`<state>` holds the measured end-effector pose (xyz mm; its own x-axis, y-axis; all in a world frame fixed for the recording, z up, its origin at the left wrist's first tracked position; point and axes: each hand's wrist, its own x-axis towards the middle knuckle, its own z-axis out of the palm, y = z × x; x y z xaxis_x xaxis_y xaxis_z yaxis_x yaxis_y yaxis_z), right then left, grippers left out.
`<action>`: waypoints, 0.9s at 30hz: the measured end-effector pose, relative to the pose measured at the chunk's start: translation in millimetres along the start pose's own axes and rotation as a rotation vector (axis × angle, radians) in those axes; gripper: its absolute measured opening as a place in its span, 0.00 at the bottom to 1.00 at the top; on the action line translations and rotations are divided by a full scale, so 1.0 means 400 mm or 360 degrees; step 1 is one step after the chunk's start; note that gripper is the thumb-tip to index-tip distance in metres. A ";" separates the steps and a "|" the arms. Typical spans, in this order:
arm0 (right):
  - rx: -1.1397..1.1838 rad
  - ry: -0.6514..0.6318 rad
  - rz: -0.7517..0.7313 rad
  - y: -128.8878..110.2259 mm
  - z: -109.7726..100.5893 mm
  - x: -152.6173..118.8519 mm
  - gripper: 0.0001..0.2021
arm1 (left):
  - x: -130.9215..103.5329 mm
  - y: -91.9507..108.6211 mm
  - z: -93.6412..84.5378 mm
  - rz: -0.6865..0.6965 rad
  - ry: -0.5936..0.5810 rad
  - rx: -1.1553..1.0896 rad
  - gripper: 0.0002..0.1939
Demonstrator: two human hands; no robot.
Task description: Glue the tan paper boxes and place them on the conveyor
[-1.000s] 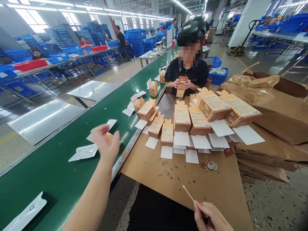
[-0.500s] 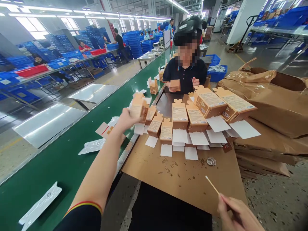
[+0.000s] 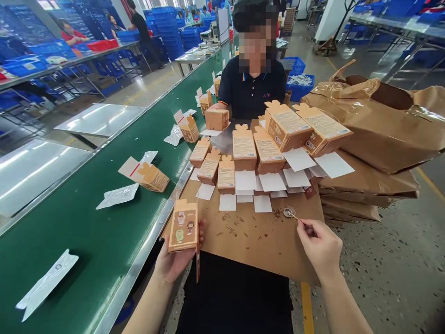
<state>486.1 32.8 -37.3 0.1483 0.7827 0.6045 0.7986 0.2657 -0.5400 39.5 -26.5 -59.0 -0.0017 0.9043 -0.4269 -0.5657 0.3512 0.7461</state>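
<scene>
A small brown box (image 3: 184, 226) with cartoon figures on its front is held upright in my left hand (image 3: 179, 262), its flaps open. My right hand (image 3: 320, 245) pinches a thin cotton swab (image 3: 294, 216), whose tip is at a small round clear dish (image 3: 289, 212) on the cardboard-covered table (image 3: 239, 246). Beyond both hands, several brown boxes (image 3: 244, 147) lie in rows on the table, with white flaps (image 3: 262, 204) hanging toward me. Dark stains and specks mark the cardboard near the dish.
A green conveyor (image 3: 86, 222) runs along the left, bearing clear plastic packets (image 3: 117, 195) and open boxes (image 3: 153, 177). A person (image 3: 255, 88) sits across the table, one hand holding a box (image 3: 217, 119). Large brown bags (image 3: 378, 120) are piled at the right.
My left hand has come back from the rows of boxes, bringing a box close to me. My right hand has moved up and forward, putting the swab at the dish. The view has shifted.
</scene>
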 end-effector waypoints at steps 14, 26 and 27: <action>0.0838 -0.0290 -0.0128 -0.290 0.077 -0.128 0.09 | 0.070 0.081 0.113 0.0162 0.0119 0.0639 0.52; 0.0833 -0.0601 -0.0330 -0.364 0.234 -0.209 0.15 | 0.082 0.024 0.116 0.0316 0.0195 0.0694 0.48; 0.0836 -0.0595 -0.0332 -0.364 0.230 -0.209 0.15 | 0.079 0.020 0.115 0.0326 0.0205 0.0711 0.48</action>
<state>303.7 -19.4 -63.0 -0.2653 0.8024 0.5346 0.3851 0.5965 -0.7042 72.7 16.0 -43.0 -0.1935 0.9379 -0.2878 -0.1354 0.2650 0.9547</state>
